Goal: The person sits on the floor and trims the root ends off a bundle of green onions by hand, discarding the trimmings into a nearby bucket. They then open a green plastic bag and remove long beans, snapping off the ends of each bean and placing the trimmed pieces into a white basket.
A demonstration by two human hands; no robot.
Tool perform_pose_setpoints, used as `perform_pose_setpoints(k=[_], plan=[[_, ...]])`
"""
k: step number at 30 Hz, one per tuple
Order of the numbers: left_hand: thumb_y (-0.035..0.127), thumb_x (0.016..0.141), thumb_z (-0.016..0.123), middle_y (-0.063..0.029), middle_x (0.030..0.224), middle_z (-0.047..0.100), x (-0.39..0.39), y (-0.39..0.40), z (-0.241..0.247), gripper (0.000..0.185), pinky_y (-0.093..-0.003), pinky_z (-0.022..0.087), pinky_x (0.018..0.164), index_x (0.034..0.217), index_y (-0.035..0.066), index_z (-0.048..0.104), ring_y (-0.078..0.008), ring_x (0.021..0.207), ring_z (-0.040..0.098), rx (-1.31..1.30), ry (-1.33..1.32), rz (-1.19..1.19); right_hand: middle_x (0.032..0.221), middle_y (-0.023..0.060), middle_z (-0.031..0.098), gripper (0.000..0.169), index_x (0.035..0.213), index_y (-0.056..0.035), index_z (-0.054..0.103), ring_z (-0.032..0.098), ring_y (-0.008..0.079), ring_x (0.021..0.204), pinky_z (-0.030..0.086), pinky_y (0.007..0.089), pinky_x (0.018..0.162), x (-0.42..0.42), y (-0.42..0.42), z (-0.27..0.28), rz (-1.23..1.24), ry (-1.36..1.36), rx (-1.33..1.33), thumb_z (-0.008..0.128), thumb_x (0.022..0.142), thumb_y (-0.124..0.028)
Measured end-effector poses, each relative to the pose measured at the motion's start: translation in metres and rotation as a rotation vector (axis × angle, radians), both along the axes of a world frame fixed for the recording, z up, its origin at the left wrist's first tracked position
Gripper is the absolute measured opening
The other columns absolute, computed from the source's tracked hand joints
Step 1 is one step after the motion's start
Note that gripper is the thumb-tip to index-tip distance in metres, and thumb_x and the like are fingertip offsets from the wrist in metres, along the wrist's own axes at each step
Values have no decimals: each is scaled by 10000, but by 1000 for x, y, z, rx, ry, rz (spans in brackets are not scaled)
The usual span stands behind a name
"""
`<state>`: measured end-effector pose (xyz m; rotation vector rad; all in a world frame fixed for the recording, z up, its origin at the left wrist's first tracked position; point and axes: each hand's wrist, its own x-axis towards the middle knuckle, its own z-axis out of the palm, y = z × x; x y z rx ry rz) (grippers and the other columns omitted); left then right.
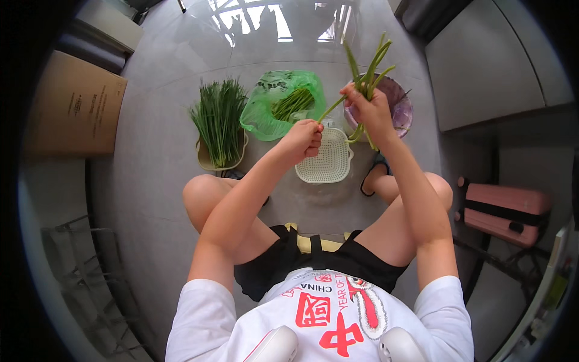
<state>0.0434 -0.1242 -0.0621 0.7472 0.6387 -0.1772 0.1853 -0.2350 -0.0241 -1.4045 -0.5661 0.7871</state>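
My right hand [372, 108] grips a small bunch of green vegetable stems [373, 72], their ends sticking out above and below the fist. One single stem [333, 109] slants from that hand down to my left hand [305, 141], whose curled fingers hold its lower end. Beneath and between the hands is a pale perforated plastic basket [323, 160] with no food visible in it. Beyond my left hand lies an open green plastic bag [258, 118] with more cut green stems [294, 105] inside. Behind my right hand stands a bucket with a purple plastic liner [401, 111], partly hidden.
On the left, long leafy greens [219, 120] fill a beige basket [206, 162]. A cardboard box [77, 106] stands farther left on the grey tiled floor [154, 181]. To the right are a grey cabinet [488, 68] and a pink suitcase [502, 199]. My knees flank the pale basket.
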Motion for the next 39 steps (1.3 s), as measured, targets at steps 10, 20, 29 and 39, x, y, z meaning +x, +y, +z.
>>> perform_pose_setpoints(k=[10, 20, 29, 39], plan=[[123, 902, 339, 27, 555, 345, 13, 15, -38, 183, -223, 324, 402, 728, 95, 388, -73, 448, 329, -291, 77, 320, 622, 56, 553, 127, 815, 3, 598, 496, 133, 533, 380, 259, 494, -35, 2, 15, -133, -561, 121, 579, 820, -122], [215, 938, 396, 11, 696, 483, 5, -8, 21, 226, -214, 390, 512, 929, 27, 521, -65, 556, 425, -100, -273, -28, 567, -8, 531, 210, 745, -8, 612, 443, 45, 507, 341, 216, 469, 4, 9, -3, -44, -230, -115, 573, 838, -192], [181, 887, 400, 77, 536, 271, 3, -10, 17, 178, -194, 171, 350, 722, 121, 431, -27, 407, 226, 288, -137, 57, 554, -30, 504, 158, 779, -35, 620, 407, 45, 443, 297, 212, 394, 15, 10, -3, -282, 28, 6, 654, 780, -189], [130, 854, 402, 37, 576, 358, 8, 16, -37, 116, -223, 300, 406, 749, 101, 442, -71, 437, 332, 10, 145, 443, 647, 10, 599, 100, 780, 9, 624, 506, 54, 563, 386, 200, 507, -42, 6, 30, -276, -538, 201, 640, 787, -90]])
